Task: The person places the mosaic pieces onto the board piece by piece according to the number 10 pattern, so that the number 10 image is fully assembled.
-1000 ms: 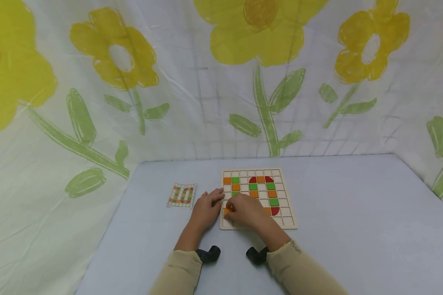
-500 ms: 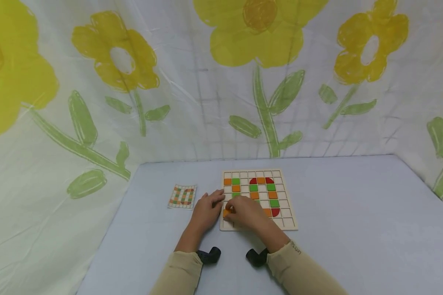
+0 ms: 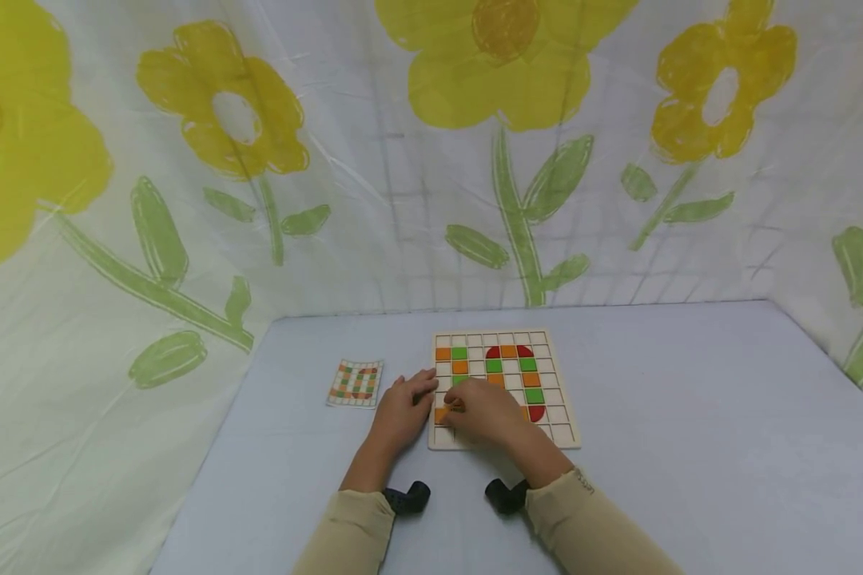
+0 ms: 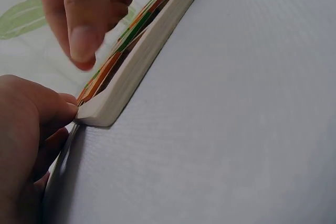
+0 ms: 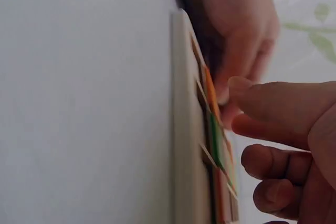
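A square wooden grid board [image 3: 562, 433] lies on the table, with orange, green and red tiles set in some cells. My left hand [image 3: 401, 409] rests at its left side, fingertips touching the edge; in the left wrist view the thumb [image 4: 52, 106] meets the board's corner. Over the board's lower left part is my right hand [image 3: 485, 411], thumb and forefinger close to an orange tile [image 3: 441, 416]. In the right wrist view the fingers [image 5: 278, 98] stand just off the tiles, with nothing visible between them. The palm hides several cells.
A small pattern card [image 3: 355, 383] with a coloured grid lies left of the board. The pale table [image 3: 690, 447] extends widely to the right. Behind it hangs a white curtain [image 3: 345, 263] with yellow flowers. Dark wrist devices [image 3: 407, 498] sit at both cuffs.
My right hand has drawn slightly right, its fingertips easing off the orange tile in the lower left cell. The left hand stays at the board's edge.
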`<state>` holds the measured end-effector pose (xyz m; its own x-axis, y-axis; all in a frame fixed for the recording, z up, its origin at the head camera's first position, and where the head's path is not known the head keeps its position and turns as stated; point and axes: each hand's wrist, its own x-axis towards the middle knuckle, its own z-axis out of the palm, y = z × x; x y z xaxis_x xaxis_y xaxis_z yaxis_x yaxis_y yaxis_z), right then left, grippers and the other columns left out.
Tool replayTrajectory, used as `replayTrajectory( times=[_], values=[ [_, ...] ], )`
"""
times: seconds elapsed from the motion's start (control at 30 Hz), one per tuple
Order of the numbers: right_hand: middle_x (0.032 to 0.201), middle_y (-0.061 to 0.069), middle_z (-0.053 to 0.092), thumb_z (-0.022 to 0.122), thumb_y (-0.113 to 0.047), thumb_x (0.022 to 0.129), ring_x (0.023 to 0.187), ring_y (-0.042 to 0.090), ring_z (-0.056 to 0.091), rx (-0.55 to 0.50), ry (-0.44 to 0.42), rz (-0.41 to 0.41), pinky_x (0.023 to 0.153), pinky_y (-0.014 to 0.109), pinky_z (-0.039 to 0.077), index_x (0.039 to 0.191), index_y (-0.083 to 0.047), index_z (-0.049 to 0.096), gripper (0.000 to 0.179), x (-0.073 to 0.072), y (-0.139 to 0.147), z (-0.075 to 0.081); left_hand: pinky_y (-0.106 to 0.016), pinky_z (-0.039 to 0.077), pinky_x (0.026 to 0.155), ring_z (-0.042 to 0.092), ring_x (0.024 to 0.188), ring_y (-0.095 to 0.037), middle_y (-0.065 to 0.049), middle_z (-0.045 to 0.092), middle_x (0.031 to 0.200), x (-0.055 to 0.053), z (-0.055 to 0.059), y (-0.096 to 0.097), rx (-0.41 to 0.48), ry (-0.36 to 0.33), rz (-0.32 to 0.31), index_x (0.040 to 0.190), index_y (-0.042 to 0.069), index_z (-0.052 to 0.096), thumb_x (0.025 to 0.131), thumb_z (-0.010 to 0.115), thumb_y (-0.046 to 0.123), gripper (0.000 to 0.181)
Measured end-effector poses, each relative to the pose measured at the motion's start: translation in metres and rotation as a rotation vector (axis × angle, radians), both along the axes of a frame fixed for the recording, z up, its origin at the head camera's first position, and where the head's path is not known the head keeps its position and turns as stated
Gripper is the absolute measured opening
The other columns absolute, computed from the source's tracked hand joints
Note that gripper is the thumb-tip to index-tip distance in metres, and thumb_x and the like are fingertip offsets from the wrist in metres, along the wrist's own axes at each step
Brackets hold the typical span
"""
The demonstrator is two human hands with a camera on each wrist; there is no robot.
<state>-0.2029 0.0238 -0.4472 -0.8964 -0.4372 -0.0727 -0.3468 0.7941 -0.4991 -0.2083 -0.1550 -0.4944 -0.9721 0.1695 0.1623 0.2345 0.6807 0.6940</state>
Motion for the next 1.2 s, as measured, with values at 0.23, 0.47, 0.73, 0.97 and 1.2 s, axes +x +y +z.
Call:
replayTrajectory(
  times=[0.23, 0.47, 0.73, 0.97, 1.2],
  values=[
    [0.074, -0.003, 0.056, 0.07, -0.033, 0.091, 0.065, 0.014, 0.049, -0.058, 0.031, -0.115, 0.055, 0.028, 0.041, 0.111, -0.014, 0.073, 0.027, -0.011, 0.054, 0.012, -0.042, 0.022, 0.124, 0.049, 0.136, -0.016, 0.006, 0.058, 0.141, 0.001, 0.002, 0.009, 0.016, -0.052, 0.014, 0.126, 0.011, 0.068, 0.096, 0.062, 0.015, 0.031],
    [0.087, 0.0, 0.059, 0.07, -0.031, 0.092, 0.078, 0.018, 0.051, -0.072, 0.092, -0.201, 0.065, 0.029, 0.045, 0.119, -0.01, 0.07, 0.035, -0.009, 0.11, 0.015, -0.04, 0.021, 0.125, 0.048, 0.137, -0.015, 0.007, 0.056, 0.142, 0.003, 0.002, 0.01, 0.008, -0.065, 0.042, 0.126, 0.011, 0.068, 0.097, 0.062, 0.016, 0.031],
    [0.099, 0.006, 0.063, 0.068, -0.031, 0.093, 0.084, 0.021, 0.055, -0.043, 0.136, -0.251, 0.068, 0.032, 0.05, 0.124, -0.007, 0.066, 0.039, 0.001, 0.149, 0.009, -0.043, 0.023, 0.124, 0.048, 0.137, -0.017, 0.008, 0.056, 0.142, 0.006, 0.002, 0.006, -0.008, -0.072, 0.07, 0.127, 0.013, 0.068, 0.096, 0.062, 0.017, 0.031],
    [0.105, 0.009, 0.064, 0.069, -0.031, 0.092, 0.091, 0.024, 0.057, -0.086, 0.163, -0.266, 0.071, 0.037, 0.054, 0.126, -0.006, 0.064, 0.043, 0.005, 0.158, 0.006, -0.043, 0.022, 0.124, 0.046, 0.138, -0.016, 0.009, 0.056, 0.142, 0.005, 0.005, 0.004, -0.006, -0.081, 0.048, 0.127, 0.013, 0.068, 0.096, 0.062, 0.017, 0.031],
    [0.111, 0.01, 0.063, 0.068, -0.033, 0.092, 0.098, 0.026, 0.058, -0.088, 0.124, -0.247, 0.078, 0.041, 0.057, 0.129, -0.009, 0.062, 0.045, 0.002, 0.155, 0.002, -0.044, 0.022, 0.124, 0.047, 0.138, -0.016, 0.01, 0.056, 0.142, 0.004, 0.004, 0.005, 0.006, -0.083, 0.06, 0.126, 0.013, 0.068, 0.096, 0.063, 0.017, 0.031]
  ],
)
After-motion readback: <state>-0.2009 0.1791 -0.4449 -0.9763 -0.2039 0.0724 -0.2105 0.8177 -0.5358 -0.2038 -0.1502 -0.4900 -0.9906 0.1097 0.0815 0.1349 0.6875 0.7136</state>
